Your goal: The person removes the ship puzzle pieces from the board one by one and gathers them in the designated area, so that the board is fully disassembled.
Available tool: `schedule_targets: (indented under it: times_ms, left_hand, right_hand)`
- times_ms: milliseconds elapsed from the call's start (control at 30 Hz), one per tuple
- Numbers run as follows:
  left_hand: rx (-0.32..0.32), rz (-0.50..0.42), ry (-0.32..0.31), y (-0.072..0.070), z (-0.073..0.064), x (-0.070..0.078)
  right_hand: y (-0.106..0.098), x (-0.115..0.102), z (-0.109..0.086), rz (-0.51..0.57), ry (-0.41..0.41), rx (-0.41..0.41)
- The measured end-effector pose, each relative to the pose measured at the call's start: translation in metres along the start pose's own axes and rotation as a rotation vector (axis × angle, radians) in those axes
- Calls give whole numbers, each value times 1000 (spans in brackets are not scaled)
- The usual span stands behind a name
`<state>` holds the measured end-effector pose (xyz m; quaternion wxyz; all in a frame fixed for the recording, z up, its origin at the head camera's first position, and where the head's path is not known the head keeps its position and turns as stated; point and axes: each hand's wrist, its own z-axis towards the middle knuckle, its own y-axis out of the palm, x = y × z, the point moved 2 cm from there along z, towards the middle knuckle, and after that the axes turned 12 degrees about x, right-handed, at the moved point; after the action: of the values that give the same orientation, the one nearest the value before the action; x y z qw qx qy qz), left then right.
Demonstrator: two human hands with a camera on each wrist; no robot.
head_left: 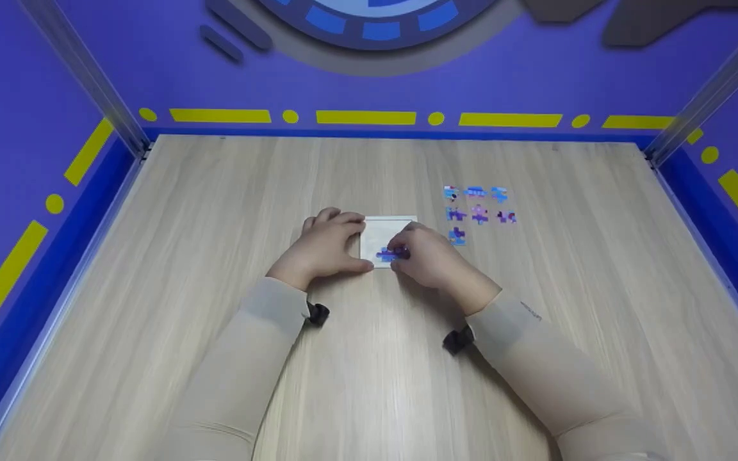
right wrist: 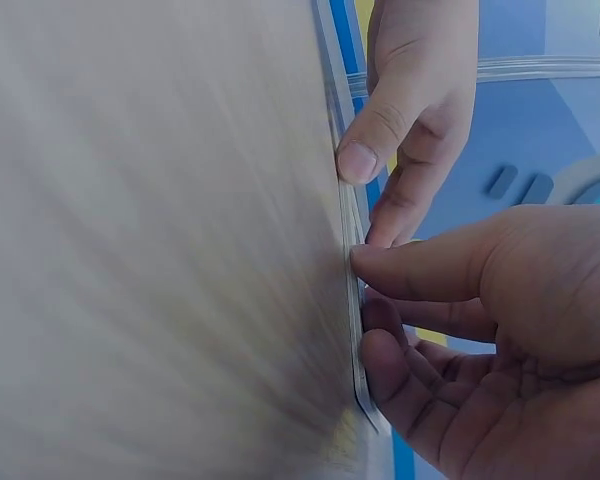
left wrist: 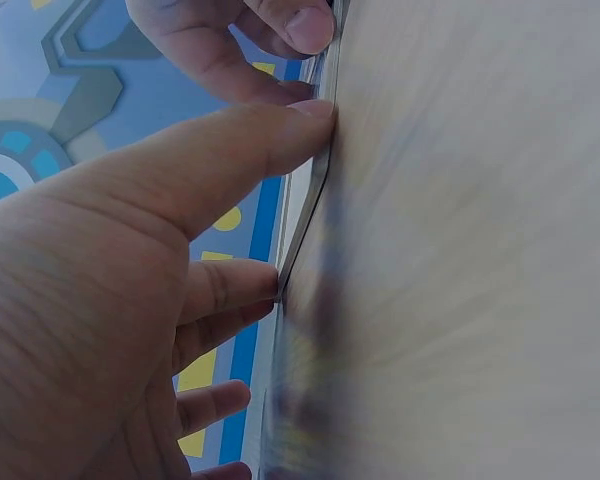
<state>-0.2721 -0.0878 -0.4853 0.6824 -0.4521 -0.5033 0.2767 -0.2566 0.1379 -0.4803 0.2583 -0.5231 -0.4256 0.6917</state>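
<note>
A small white puzzle tray (head_left: pixel 378 229) lies flat on the table between the two hands. My left hand (head_left: pixel 324 246) holds its left side, with the thumb at the near edge and the index finger by the far left corner. Inside the tray, along the near side, sits purple and blue puzzle artwork (head_left: pixel 384 255). Over the tray's near right part, my right hand (head_left: pixel 430 256) pinches a purple puzzle piece (head_left: pixel 403 253) with bent fingers and thumb. The fingers partly cover that piece, and both wrist views show the tray edge-on, its inside hidden.
Several loose jigsaw pieces (head_left: pixel 479 214) lie in rows to the right, beyond the right hand. The wood-grain table (head_left: pixel 215 192) is bounded by a blue and purple wall (head_left: pixel 369 93) at the back and panels at both sides.
</note>
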Motion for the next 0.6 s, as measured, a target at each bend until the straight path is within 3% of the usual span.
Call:
schedule_targets:
  times_ms: [600]
  left_hand:
    - [0, 13, 6, 0, 0, 1]
  right_hand:
    - [2, 0, 0, 56, 38, 2]
